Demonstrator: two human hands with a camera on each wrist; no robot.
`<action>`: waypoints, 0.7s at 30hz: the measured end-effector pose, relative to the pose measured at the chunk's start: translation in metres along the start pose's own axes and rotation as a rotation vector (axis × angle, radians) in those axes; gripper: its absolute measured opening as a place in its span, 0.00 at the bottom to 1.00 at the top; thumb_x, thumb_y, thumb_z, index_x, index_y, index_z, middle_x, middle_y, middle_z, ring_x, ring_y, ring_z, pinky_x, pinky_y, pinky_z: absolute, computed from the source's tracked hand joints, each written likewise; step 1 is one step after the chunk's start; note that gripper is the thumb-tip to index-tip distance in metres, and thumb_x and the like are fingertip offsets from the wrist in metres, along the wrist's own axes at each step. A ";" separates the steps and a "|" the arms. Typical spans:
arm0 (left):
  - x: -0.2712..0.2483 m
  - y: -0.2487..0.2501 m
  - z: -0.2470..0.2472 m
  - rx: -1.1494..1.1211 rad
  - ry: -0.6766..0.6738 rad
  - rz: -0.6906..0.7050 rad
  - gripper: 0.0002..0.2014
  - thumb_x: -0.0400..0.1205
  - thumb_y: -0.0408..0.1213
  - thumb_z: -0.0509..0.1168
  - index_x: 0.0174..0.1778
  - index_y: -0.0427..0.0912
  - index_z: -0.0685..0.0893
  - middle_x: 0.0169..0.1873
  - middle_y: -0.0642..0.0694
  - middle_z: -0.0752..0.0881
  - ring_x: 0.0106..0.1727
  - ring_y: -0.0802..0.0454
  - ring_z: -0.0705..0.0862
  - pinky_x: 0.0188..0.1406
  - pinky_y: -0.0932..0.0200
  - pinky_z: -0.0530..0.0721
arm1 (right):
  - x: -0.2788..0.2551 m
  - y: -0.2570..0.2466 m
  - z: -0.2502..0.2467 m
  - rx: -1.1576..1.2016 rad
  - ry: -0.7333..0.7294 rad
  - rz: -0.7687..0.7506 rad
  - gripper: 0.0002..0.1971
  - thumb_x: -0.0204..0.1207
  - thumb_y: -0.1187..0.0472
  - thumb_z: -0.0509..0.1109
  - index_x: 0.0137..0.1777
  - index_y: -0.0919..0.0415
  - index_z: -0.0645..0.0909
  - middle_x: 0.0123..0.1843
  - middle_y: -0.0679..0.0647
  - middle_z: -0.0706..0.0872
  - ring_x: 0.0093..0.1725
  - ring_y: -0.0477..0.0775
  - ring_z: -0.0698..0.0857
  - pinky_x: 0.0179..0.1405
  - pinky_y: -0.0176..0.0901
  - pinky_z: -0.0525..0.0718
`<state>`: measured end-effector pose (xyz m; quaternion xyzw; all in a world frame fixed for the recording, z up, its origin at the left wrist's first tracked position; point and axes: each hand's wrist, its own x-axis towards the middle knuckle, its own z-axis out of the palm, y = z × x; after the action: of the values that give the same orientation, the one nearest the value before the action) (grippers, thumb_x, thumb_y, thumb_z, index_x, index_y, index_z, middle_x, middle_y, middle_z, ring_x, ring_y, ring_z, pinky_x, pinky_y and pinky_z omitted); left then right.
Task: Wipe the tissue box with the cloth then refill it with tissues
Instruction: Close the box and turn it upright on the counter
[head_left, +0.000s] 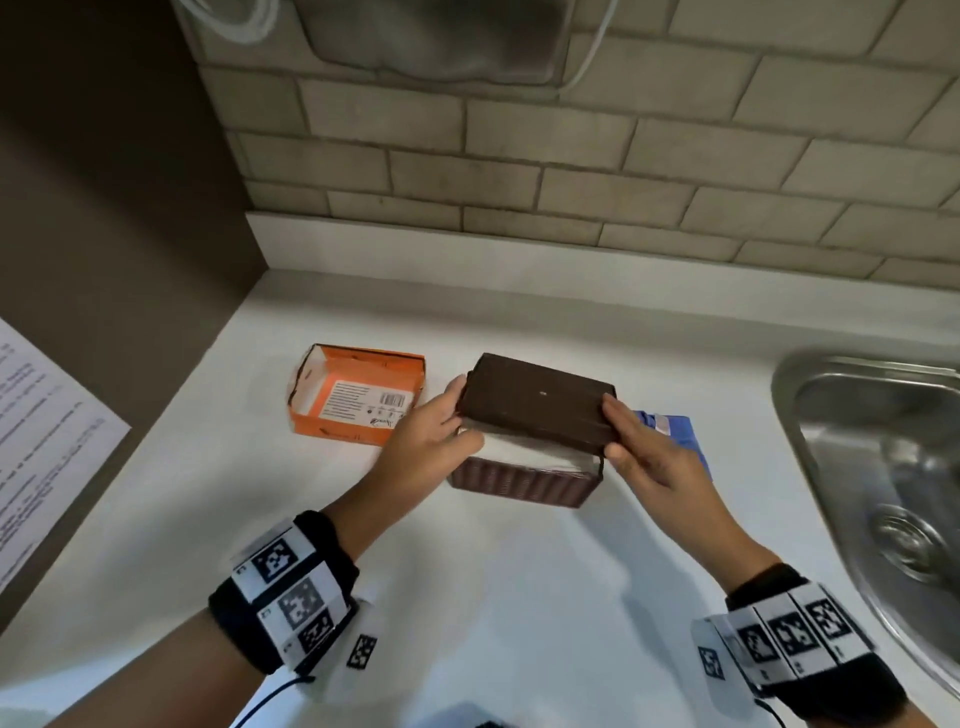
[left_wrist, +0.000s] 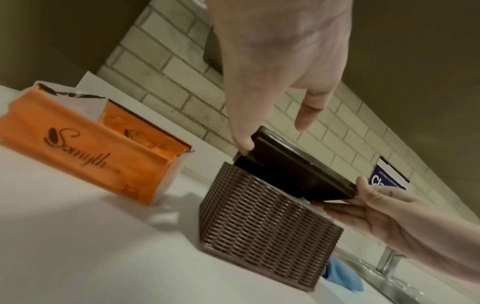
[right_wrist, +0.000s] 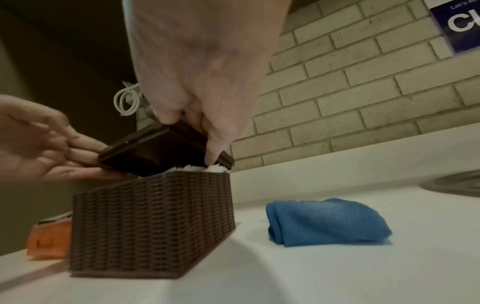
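The brown woven-textured tissue box (head_left: 524, 483) stands on the white tabletop (head_left: 519, 597), already filled with white tissues (head_left: 530, 457). Left hand (head_left: 434, 431) and right hand (head_left: 649, 452) each grip an end of its dark brown lid (head_left: 540, 400), tilted over the opening; seating it seems all that remains. The folded blue cloth (right_wrist: 327, 222) lies beside the box, the torn orange carton (head_left: 358, 395) sits empty.

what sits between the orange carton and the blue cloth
The brown woven tissue box, white tissues inside, its dark lid held above by both hands; the head view shows it.
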<state>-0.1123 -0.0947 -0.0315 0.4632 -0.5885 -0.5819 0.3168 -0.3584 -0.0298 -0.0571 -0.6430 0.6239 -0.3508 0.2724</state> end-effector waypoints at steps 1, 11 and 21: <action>-0.001 -0.002 0.001 0.012 0.014 0.010 0.29 0.79 0.26 0.63 0.65 0.68 0.70 0.45 0.80 0.85 0.50 0.82 0.82 0.49 0.82 0.76 | -0.001 0.003 0.002 -0.047 -0.015 -0.010 0.27 0.78 0.53 0.62 0.78 0.55 0.68 0.73 0.29 0.64 0.70 0.18 0.63 0.67 0.13 0.60; 0.002 -0.027 0.002 0.232 0.197 0.010 0.25 0.84 0.29 0.62 0.79 0.44 0.71 0.64 0.55 0.79 0.63 0.63 0.79 0.48 0.87 0.73 | -0.002 0.026 0.011 -0.323 -0.076 -0.183 0.26 0.80 0.48 0.63 0.77 0.53 0.69 0.79 0.38 0.64 0.66 0.42 0.69 0.69 0.38 0.63; 0.015 -0.033 -0.003 0.229 0.315 -0.012 0.17 0.81 0.25 0.64 0.66 0.37 0.81 0.55 0.44 0.86 0.56 0.52 0.84 0.48 0.73 0.77 | 0.010 0.025 0.011 -0.446 -0.156 -0.198 0.27 0.79 0.42 0.59 0.76 0.52 0.73 0.79 0.41 0.68 0.68 0.54 0.78 0.69 0.43 0.70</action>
<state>-0.1094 -0.1058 -0.0661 0.5852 -0.5912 -0.4333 0.3466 -0.3652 -0.0422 -0.0826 -0.7702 0.5972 -0.1786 0.1354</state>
